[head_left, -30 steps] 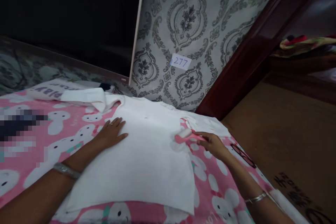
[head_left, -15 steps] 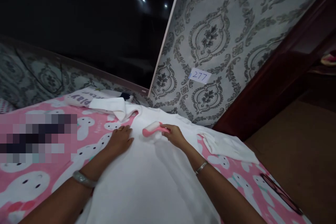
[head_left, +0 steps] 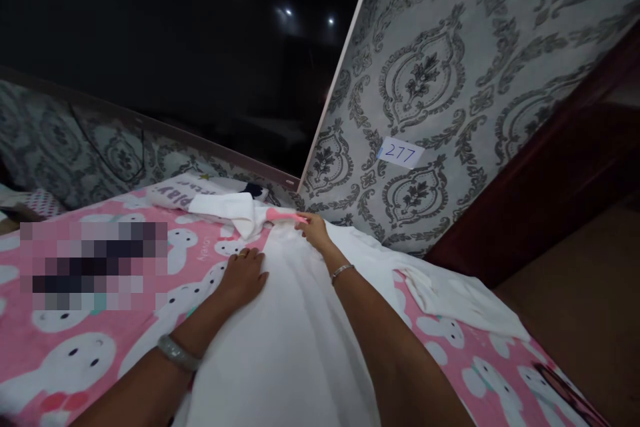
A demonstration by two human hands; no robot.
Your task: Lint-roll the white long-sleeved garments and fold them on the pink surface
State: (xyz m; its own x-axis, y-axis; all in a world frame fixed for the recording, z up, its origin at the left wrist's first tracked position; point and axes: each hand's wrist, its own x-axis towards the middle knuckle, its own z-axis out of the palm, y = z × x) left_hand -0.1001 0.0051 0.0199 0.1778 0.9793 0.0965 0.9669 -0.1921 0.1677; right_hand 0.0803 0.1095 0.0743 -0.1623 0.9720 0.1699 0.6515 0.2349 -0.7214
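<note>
A white long-sleeved garment (head_left: 285,327) lies spread over a pink patterned cover, one sleeve out to each side. My right hand (head_left: 315,233) is closed around the handle of a pink lint roller (head_left: 276,215), which is at the far upper part of the garment, near the left sleeve. The roller's white cylinder is partly hard to tell from the cloth. On the garment's left edge my left hand (head_left: 245,277) lies flat, palm down, fingers stretched out and holding nothing.
A folded garment with lettering (head_left: 170,195) lies behind the left sleeve. The pink cover (head_left: 200,243) has white rabbit figures. Behind are a large dark screen (head_left: 165,47), patterned wallpaper and a card marked 277 (head_left: 401,152). A dark-rimmed object (head_left: 565,387) lies lower right.
My right hand has moved the lint roller forward and slightly left, up the garment to its far end. The left hand stays flat at the garment's edge. The view has shifted slightly.
</note>
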